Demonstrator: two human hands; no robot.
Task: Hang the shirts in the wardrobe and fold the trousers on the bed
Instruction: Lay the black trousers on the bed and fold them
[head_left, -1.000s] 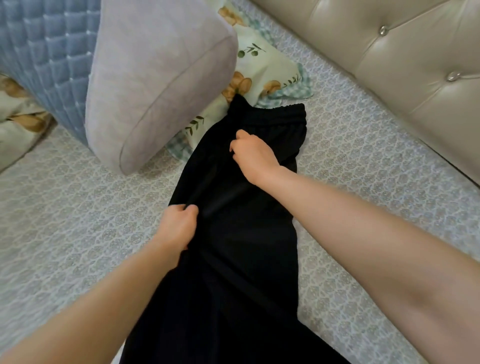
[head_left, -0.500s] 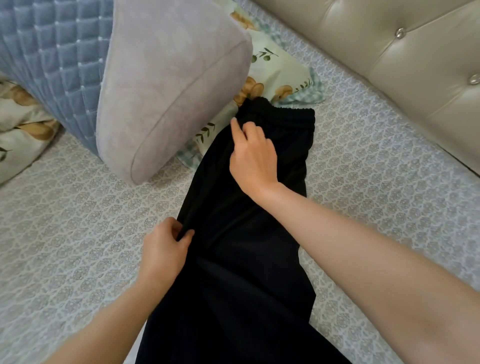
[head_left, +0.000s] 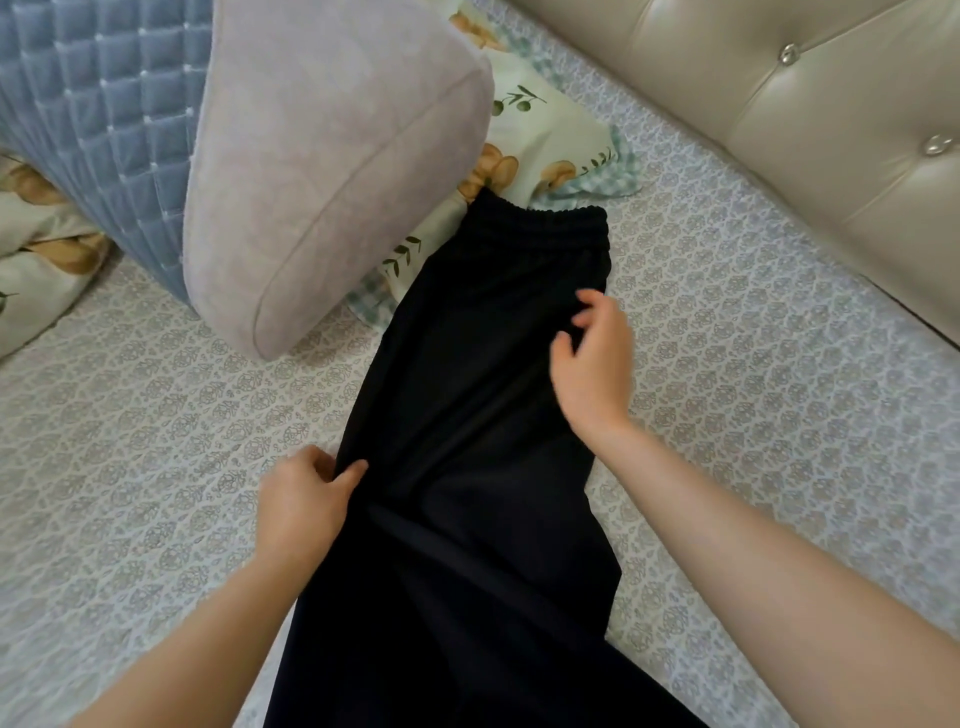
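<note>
Black trousers (head_left: 467, 395) lie lengthwise on the bed (head_left: 156, 415), their elastic waistband at the far end touching a floral pillow. My left hand (head_left: 304, 501) pinches the trousers' left edge at about mid-length. My right hand (head_left: 595, 364) is at the trousers' right edge below the waistband, fingers curled round a bit of the black cloth. The lower legs run out of view at the bottom.
A large grey bolster (head_left: 332, 171) with a blue quilted side leans at the upper left, close to the trousers. A floral pillow (head_left: 540, 145) lies behind the waistband. The beige tufted headboard (head_left: 779, 130) runs along the upper right. Patterned grey sheet lies on both sides.
My right hand has moved from the trousers' upper left, near the waistband, across to their right edge and curled on the cloth. My left hand keeps its pinch on the left edge.
</note>
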